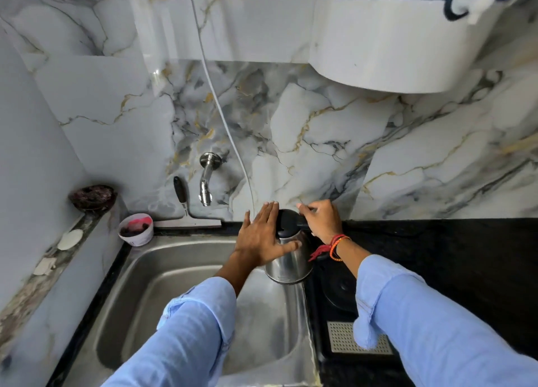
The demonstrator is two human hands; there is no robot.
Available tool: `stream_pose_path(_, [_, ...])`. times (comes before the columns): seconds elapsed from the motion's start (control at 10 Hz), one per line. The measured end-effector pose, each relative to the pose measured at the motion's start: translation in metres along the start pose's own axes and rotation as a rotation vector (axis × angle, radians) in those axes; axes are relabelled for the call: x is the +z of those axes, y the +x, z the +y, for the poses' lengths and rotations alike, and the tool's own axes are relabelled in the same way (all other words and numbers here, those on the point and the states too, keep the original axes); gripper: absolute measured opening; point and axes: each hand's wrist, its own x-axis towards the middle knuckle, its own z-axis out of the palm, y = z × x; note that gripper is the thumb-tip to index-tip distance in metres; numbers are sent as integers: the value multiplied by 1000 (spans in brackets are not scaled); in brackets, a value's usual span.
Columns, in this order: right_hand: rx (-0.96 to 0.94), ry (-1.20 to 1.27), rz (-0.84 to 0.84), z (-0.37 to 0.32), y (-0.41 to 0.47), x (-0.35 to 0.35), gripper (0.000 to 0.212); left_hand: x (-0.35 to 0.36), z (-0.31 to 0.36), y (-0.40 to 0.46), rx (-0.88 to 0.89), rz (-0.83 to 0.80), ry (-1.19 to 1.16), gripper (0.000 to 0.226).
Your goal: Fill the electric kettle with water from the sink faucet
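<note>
**kettle_newb:** ok, near stuff first. Two light blue sleeves [186,337] come in from the bottom edge. Below and to the right of the fingers there's a round black kettle base [339,290] on the dark counter [436,255], and nearer than that a perforated metal grille [343,340] partly under the right sleeve. The steel sink [180,284] fills the space below and to the left of the fingers.

**sinkwatcher:** and the hands themselves?

**kettle_newb:** left hand [259,241] is flat and spread, fingers straight, palm laid on the side of the electric kettle [288,264], thumb across the steel body. Not wrapped round anything, just resting. Right hand [320,220] is curled over the black handle [302,225] at the top of the kettle; fingers bent down round it, looks like a proper hold. Red and orange threads [332,248] at that wrist.

**sinkwatcher:** where's the kettle exactly?

**kettle_newb:** right between both sets of fingers, over the sink's right rim, lifted off its base. Black lid [286,222] looks shut, just beyond the left fingertips. Can't tell if it touches the rim.

**sinkwatcher:** further back?

**kettle_newb:** left of the left fingers: a small white cup [136,229] at the sink corner, a squeegee [186,211] leaning on the wall. Up and left of the fingertips, well apart, the chrome faucet [206,179] sticks out of the marble wall [320,130]. A white cord [221,107] hangs down the wall toward the kettle. Far above the right fingers, a white appliance [393,45].
</note>
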Motion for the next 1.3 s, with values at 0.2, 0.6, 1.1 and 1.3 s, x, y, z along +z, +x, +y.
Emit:
stream_pose_path(0.2, [38, 12, -26, 65, -5, -50, 58, 43, 65, 11, 3, -18, 21, 121])
stream_pose_path(0.6, [100, 9, -135, 176, 1, -98, 48, 121, 157, 22, -69, -55, 81, 113])
stream_pose_path(1.1, [-72, -225, -294, 195, -14, -124, 53, 135, 186, 23, -67, -83, 152, 112])
stream_pose_path(1.3, [-153, -499, -280, 170, -27, -129, 51, 123, 184, 25, -71, -154, 188, 123])
